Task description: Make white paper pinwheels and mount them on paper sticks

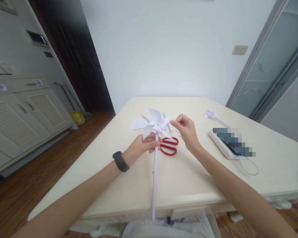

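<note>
left hand (142, 147) fingers wrapped round the white stick (155, 172) just under the paper pinwheel (156, 125), held upright over the surface (129, 185). right hand (186, 130) fingers pinched together at a blade tip; can't tell if sth small is in them. pinwheel likely v. light, thin, creases easily, so grip the stick, not blades. red scissors (169, 146) lie just behind; near edge close, open room to the left.

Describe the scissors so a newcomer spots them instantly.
On the cream table, look just beyond the left hand gripping the white pinwheel. The scissors lie flat there, between both hands. Their red handles are the only colour among white paper pieces.
</note>
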Motion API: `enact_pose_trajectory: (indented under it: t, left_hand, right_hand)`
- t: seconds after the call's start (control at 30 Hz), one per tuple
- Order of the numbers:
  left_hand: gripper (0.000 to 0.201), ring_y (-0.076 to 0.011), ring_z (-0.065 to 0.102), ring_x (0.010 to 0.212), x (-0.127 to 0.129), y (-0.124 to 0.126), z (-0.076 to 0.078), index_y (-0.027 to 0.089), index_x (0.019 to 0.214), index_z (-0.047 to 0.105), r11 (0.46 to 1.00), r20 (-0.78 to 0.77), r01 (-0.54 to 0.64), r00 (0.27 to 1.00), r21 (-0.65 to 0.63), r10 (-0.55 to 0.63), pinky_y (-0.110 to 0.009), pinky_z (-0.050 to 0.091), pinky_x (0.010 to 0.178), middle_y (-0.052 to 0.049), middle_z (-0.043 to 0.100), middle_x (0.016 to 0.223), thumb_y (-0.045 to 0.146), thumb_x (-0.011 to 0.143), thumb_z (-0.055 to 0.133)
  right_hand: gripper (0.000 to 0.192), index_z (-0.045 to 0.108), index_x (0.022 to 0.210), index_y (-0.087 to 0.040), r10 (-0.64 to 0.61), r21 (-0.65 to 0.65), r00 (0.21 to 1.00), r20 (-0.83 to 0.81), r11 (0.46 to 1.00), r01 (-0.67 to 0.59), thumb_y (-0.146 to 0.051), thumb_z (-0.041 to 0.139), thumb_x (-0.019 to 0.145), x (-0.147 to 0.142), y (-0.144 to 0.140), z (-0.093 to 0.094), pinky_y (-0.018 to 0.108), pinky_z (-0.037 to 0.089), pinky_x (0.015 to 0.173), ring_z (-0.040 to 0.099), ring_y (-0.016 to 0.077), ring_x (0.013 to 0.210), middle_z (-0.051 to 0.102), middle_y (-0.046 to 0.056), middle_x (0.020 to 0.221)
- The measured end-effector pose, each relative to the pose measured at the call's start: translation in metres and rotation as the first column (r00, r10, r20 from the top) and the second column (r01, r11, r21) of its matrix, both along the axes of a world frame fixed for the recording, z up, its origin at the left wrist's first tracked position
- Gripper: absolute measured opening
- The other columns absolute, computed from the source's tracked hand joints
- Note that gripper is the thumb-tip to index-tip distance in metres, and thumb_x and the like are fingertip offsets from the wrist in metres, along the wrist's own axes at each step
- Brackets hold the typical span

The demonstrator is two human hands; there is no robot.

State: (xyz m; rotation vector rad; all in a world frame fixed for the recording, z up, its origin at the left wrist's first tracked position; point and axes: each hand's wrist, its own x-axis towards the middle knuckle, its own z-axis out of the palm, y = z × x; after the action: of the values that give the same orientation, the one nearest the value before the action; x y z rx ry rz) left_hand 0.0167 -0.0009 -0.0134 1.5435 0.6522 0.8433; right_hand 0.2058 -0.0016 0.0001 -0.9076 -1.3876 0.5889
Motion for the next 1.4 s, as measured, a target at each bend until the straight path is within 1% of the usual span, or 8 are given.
enact_pose_trajectory:
  t: [0.13, 0.23, 0.37, 0.53, 0.73, 1.07, 1.3, 1.4]
  left_hand:
    - [0.017, -0.0047, 0.034, 0.051, -0.002, 0.002, 0.000, 0.014, 0.086, 0.062, 0.996, 0.130, -0.036, 0.990, -0.086, 0.047, -0.019, 0.027, 0.048, 0.000, 0.054, 0.068, 0.029, 0.077, 0.063]
    - [0.016, -0.0024, 0.029, 0.048, -0.004, 0.004, 0.000, 0.014, 0.086, 0.063, 0.990, 0.218, -0.049, 0.973, -0.131, 0.077, -0.017, 0.025, 0.046, 0.001, 0.053, 0.068, 0.028, 0.078, 0.061]
    - [0.017, -0.0012, 0.030, 0.048, -0.006, 0.007, 0.000, 0.014, 0.084, 0.064, 0.985, 0.271, -0.084, 0.955, -0.148, 0.122, -0.016, 0.027, 0.046, 0.001, 0.051, 0.069, 0.029, 0.078, 0.062]
    - [0.017, -0.0015, 0.030, 0.047, -0.006, 0.007, 0.002, 0.014, 0.085, 0.064, 0.985, 0.280, -0.120, 0.948, -0.126, 0.151, -0.016, 0.029, 0.046, 0.002, 0.049, 0.066, 0.030, 0.079, 0.060]
    - [0.020, -0.0023, 0.030, 0.048, -0.005, 0.004, 0.004, 0.015, 0.086, 0.065, 0.979, 0.271, -0.178, 0.942, -0.102, 0.200, -0.016, 0.032, 0.047, 0.002, 0.048, 0.067, 0.033, 0.078, 0.061]
    - [0.020, -0.0032, 0.033, 0.051, -0.006, 0.005, 0.002, 0.015, 0.086, 0.065, 0.983, 0.253, -0.173, 0.950, -0.063, 0.183, -0.017, 0.033, 0.049, 0.002, 0.046, 0.069, 0.033, 0.079, 0.060]
    - [0.025, -0.0082, 0.037, 0.052, -0.004, 0.002, 0.004, 0.016, 0.091, 0.066, 0.995, 0.090, -0.092, 0.991, -0.046, 0.096, -0.023, 0.037, 0.055, 0.003, 0.045, 0.058, 0.035, 0.076, 0.061]
    - [0.025, -0.0096, 0.042, 0.057, -0.003, 0.004, 0.003, 0.016, 0.092, 0.066, 0.995, 0.001, -0.094, 0.996, 0.019, 0.094, -0.023, 0.034, 0.054, -0.002, 0.055, 0.069, 0.032, 0.075, 0.062]
  right_hand:
    - [0.032, 0.045, 0.062, -0.019, 0.015, -0.116, 0.996, -0.087, 0.993, -0.025, -0.043, 0.062, 0.074, 0.005, 0.006, -0.006, 0.025, 0.025, 0.052, 0.031, 0.0091, 0.054, 0.036, -0.005, 0.058]
    - [0.033, 0.048, 0.061, -0.018, 0.153, -0.276, 0.985, -0.083, 0.946, -0.170, -0.045, 0.064, 0.071, 0.006, 0.008, -0.011, 0.025, 0.026, 0.053, 0.033, 0.0083, 0.054, 0.038, -0.005, 0.057]
    - [0.027, 0.059, 0.071, -0.016, 0.536, -0.484, 0.843, 0.042, 0.750, -0.452, -0.043, 0.062, 0.072, 0.001, 0.001, -0.011, 0.023, 0.031, 0.055, 0.041, 0.0081, 0.056, 0.050, -0.003, 0.062]
    - [0.020, 0.066, 0.083, -0.019, 0.877, -0.605, 0.447, 0.178, 0.455, -0.653, -0.036, 0.059, 0.077, -0.013, -0.013, -0.007, 0.023, 0.042, 0.065, 0.054, 0.0116, 0.072, 0.063, 0.002, 0.085]
    - [0.013, 0.065, 0.080, -0.018, 0.911, -0.599, 0.397, 0.111, 0.380, -0.705, -0.029, 0.060, 0.077, -0.020, -0.016, -0.011, 0.024, 0.046, 0.068, 0.058, 0.0118, 0.072, 0.064, 0.001, 0.079]
    - [0.014, 0.064, 0.080, -0.017, 0.890, -0.566, 0.450, 0.075, 0.409, -0.715, -0.029, 0.063, 0.074, -0.019, -0.016, -0.010, 0.023, 0.044, 0.068, 0.054, 0.0103, 0.068, 0.061, 0.001, 0.078]
    - [0.015, 0.061, 0.075, -0.017, 0.692, -0.444, 0.709, 0.139, 0.683, -0.580, -0.032, 0.059, 0.077, -0.015, -0.013, -0.007, 0.023, 0.041, 0.063, 0.050, 0.0096, 0.061, 0.057, -0.002, 0.068]
    - [0.017, 0.061, 0.075, -0.017, 0.617, -0.432, 0.771, 0.156, 0.745, -0.509, -0.033, 0.057, 0.078, -0.012, -0.009, -0.009, 0.027, 0.043, 0.067, 0.051, 0.0109, 0.063, 0.061, 0.001, 0.076]
